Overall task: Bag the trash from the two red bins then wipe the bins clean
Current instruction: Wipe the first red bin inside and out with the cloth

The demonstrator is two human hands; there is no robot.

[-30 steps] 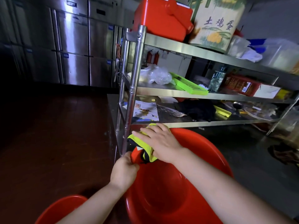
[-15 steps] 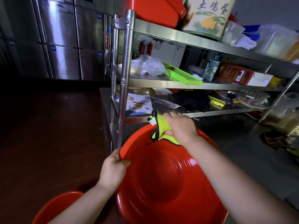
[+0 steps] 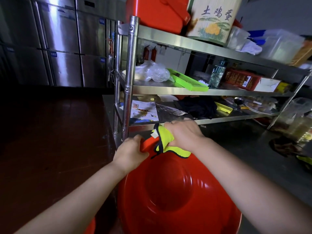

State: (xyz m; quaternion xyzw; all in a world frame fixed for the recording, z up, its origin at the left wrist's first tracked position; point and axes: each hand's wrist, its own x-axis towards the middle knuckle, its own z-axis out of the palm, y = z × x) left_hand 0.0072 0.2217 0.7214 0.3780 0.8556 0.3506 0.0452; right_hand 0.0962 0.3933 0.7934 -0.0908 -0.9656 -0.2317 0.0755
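A large red bin (image 3: 170, 191) is tilted toward me, its empty glossy inside facing the camera. My left hand (image 3: 130, 152) grips its upper left rim. My right hand (image 3: 184, 134) holds a yellow cloth with dark edging (image 3: 166, 143) and presses it on the bin's top rim. A sliver of a second red bin (image 3: 89, 228) shows at the bottom edge, under my left forearm.
A steel shelf rack (image 3: 130, 78) stands right behind the bin, with a plastic bag (image 3: 152, 71), green trays (image 3: 189, 81), papers and a dark cloth on its shelves. Steel fridge doors (image 3: 67, 48) line the back left. A dark tiled floor lies to the left.
My right hand slid the cloth along the top rim, first right, then back left toward my left hand. My left hand has kept its grip on the rim.
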